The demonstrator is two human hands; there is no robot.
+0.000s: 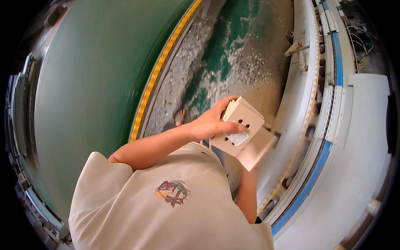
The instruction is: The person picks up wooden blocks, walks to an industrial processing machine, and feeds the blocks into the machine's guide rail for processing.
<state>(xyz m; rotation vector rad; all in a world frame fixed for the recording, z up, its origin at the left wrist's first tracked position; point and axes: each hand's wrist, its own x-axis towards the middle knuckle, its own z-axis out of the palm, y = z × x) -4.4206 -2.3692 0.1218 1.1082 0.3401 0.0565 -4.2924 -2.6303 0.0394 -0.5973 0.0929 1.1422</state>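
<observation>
My left hand [212, 123] is closed around a stack of beige boards [235, 125], its thumb lying across the top face. Several dark round holes and a white label [238, 138] show on that face. Layered edges are visible at the stack's upper left. A plain beige board [257, 149], slightly blurred, sticks out at an angle below and to the right of the stack. My right forearm [248, 193] leads up to this board from below. The board covers most of my right hand [250, 170], so its fingers are hidden, but it appears to hold the board from beneath.
On the left stands a broad green surface [96, 83] edged by a yellow-and-black strip [156, 73]. Grey dust and debris cover part of the green floor [214, 62]. Along the right runs a long machine rail [338, 58] with blue sections and a pale panel [366, 137] beside it.
</observation>
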